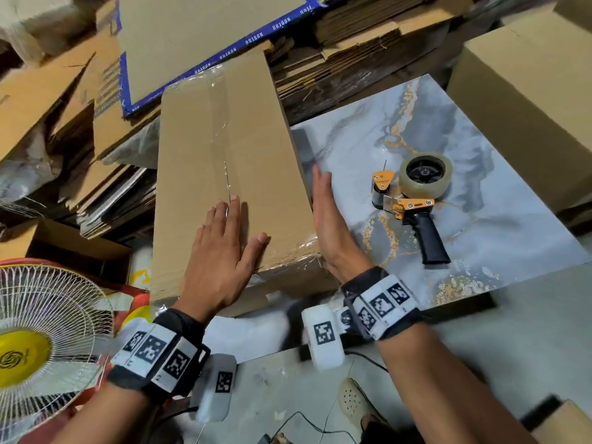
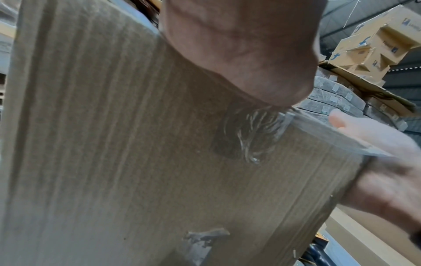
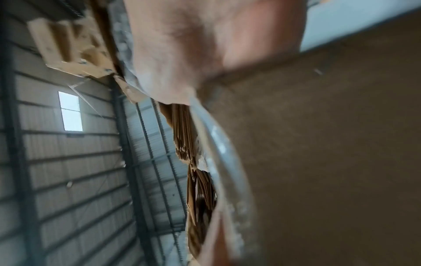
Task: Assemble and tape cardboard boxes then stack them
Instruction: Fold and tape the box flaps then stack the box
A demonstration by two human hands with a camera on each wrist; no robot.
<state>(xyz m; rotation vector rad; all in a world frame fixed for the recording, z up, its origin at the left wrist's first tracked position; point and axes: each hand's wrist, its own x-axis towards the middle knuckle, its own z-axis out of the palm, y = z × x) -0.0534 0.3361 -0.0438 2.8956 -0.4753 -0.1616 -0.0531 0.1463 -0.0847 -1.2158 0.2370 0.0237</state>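
A long taped cardboard box (image 1: 224, 149) lies in front of me, clear tape running down its top seam. My left hand (image 1: 224, 248) rests flat on the near end of its top, fingers straight and spread. My right hand (image 1: 326, 216) stands on edge, palm pressed flat against the box's right side. In the left wrist view the box face (image 2: 136, 162) fills the frame, with wrinkled tape near its corner and the right hand (image 2: 382, 171) at its edge. The right wrist view is blurred; it shows the box side (image 3: 330, 162). An orange tape dispenser (image 1: 413, 200) lies on the marble table (image 1: 499, 238).
Flat cardboard sheets (image 1: 96, 100) are piled at the left and back. An assembled box (image 1: 538, 100) stands at the far right on the table. A white fan (image 1: 41, 341) sits at the lower left. Cables and a sandalled foot (image 1: 355, 405) are on the floor.
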